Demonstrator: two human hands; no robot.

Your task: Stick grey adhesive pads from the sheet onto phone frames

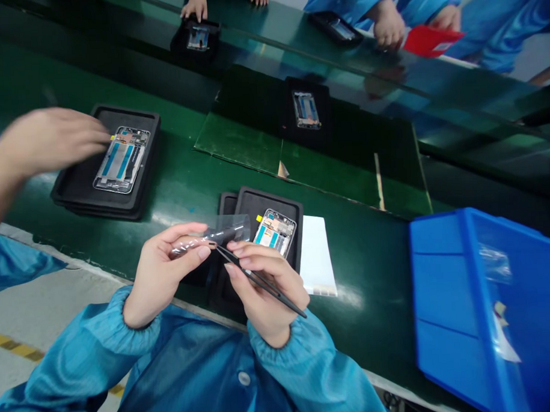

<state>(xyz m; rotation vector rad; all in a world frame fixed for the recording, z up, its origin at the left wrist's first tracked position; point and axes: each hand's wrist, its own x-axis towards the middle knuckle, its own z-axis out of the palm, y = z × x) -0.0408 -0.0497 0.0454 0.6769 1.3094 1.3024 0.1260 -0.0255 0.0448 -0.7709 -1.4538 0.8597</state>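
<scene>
My left hand [166, 267] pinches a clear plastic film [235, 226] between thumb and fingers. Dark tweezers [264, 282] lie in my right hand [271, 284], closed around them. Their tip meets a small dark piece [212, 245] at the film, close to my left thumb; its kind is too small to tell. Under and beyond my hands a black foam tray [268, 197] holds an opened phone frame [276, 230] with blue strips and a yellow tab. My right hand hides the lower part of that phone.
A white sheet [317, 255] lies right of the tray. A blue bin [445, 296] with plastic scraps stands at right. At left, a co-worker's blurred hand [51, 141] is over another phone tray [76, 186]. Across the bench, another tray [328, 102] and co-workers' hands [388, 25] appear.
</scene>
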